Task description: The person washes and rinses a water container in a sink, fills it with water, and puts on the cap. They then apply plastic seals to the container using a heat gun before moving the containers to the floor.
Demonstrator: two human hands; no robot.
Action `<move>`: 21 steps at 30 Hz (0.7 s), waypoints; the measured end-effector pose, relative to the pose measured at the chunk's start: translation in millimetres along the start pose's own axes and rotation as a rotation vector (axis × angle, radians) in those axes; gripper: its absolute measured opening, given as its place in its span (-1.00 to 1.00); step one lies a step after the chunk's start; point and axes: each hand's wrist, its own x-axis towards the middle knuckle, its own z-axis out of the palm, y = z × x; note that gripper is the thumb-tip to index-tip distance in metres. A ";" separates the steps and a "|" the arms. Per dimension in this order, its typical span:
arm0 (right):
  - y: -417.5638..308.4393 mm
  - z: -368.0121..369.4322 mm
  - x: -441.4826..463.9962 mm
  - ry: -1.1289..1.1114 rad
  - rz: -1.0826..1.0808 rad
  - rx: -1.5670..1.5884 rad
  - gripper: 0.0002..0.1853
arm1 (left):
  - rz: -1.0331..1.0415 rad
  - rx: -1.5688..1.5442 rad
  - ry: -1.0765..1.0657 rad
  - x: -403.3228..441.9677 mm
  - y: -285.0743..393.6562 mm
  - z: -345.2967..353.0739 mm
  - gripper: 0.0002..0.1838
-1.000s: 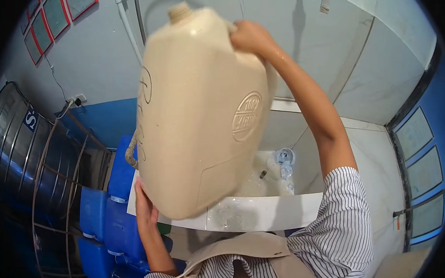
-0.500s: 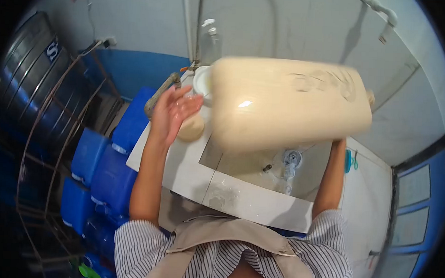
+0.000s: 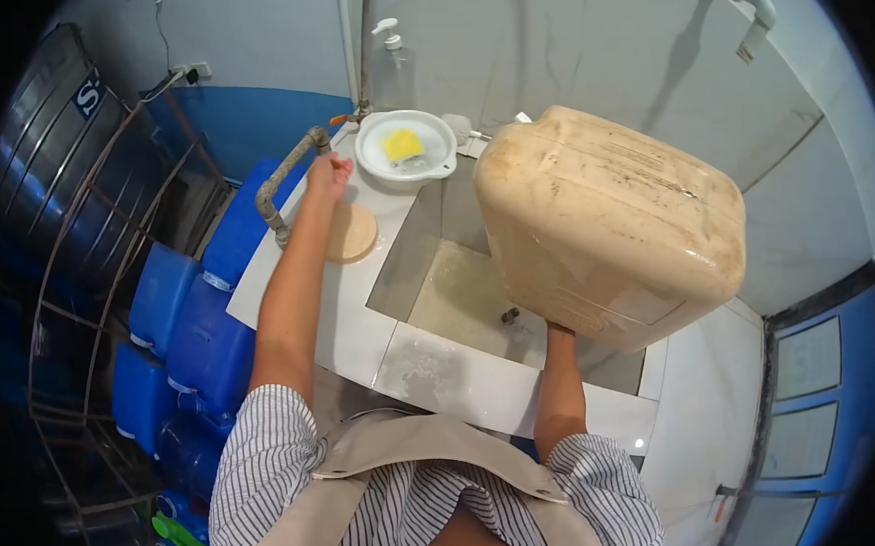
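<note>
A large beige jerrycan (image 3: 606, 222) is tilted over the sink basin (image 3: 456, 298), its scuffed, stained bottom facing up and toward me. My right hand (image 3: 562, 333) is under the jerrycan, mostly hidden by it, so its fingers do not show. At the left, my left hand (image 3: 333, 169) is by the bent metal pipe (image 3: 290, 174) on the counter, with its fingers partly hidden. Beside that hand lies a round beige lid (image 3: 352, 233). A white basin (image 3: 404, 179) holding suds and a yellow sponge (image 3: 402, 146) stands just behind.
A clear pump bottle (image 3: 393, 71) stands against the wall. Blue containers (image 3: 205, 346) are stacked left of the white counter (image 3: 342, 337), beside a metal rack (image 3: 90, 297) and a large steel tank (image 3: 36, 177). A pipe outlet (image 3: 757, 33) juts from the wall at upper right.
The jerrycan has swung from upright to tipped over the sink, bottom toward me. My left hand has left its base and moved to the pipe; my right arm has come down beneath it.
</note>
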 end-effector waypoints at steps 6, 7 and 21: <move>5.7 0.8 -5.0 0.028 0.011 0.018 -0.59 | -0.036 -0.111 0.063 5.6 33.1 5.9 -0.94; 6.7 1.6 -5.7 0.032 0.009 0.018 -0.59 | -0.040 -0.128 0.072 7.0 31.2 5.6 -0.96; 14.9 1.9 -2.5 0.052 0.005 0.024 -0.61 | 0.244 0.596 -0.047 -48.9 20.7 6.4 -0.56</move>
